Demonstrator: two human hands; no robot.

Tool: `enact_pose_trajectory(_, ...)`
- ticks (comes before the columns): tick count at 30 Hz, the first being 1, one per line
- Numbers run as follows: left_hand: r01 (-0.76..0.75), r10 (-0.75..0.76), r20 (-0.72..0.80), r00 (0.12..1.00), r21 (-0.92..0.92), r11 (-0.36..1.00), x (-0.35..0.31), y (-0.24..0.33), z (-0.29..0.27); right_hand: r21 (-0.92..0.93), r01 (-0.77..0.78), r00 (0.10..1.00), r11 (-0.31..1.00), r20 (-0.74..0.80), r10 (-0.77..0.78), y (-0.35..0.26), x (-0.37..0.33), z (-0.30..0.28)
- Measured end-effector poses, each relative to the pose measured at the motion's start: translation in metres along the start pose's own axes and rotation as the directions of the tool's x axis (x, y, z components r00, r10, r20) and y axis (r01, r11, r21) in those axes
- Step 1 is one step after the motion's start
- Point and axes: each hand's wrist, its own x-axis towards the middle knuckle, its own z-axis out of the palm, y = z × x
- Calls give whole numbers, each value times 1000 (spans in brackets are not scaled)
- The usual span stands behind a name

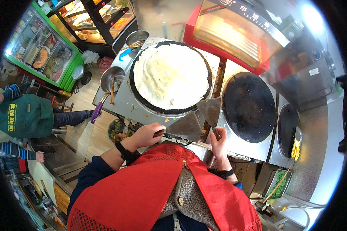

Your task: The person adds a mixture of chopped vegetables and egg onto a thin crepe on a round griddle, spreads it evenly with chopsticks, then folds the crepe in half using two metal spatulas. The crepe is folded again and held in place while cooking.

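A large pale crepe covers most of the left round griddle, its surface slightly wrinkled. My left hand is closed around the handle of a broad metal scraper, whose blade points right, just below the griddle. In my right hand is the handle of a second metal scraper, blade upward between the two griddles. The two blades lie close together near the griddle's lower right edge; I cannot tell whether they touch. Neither blade is under the crepe.
A bare dark griddle stands to the right, another beyond it. Steel bowls and a purple-handled utensil are at the left. A red-framed warming case stands behind. Chopped greens fill a tray. A person in a green apron is at far left.
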Motion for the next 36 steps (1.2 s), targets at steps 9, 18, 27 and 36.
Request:
enact_pose_trajectory(9,14,-15,-29,999,-27,1000,3,-5,4,40,-4,1000,999,0,4,-2,-1,-6)
enact_pose_trajectory(18,77,-119,-199,973,-206,976,7,-6,6,-52,-58,995,997,80,62,-18,0,-8)
enact_pose_trajectory(27,352,-426,82,901,-713,606,15,-1,7,-55,31,960,998,281,-15,-58,5,10)
enact_pose_trajectory(36,228,-328,-76,942,-572,788,12,-13,8,-5,-43,972,999,230,43,-51,-1,1)
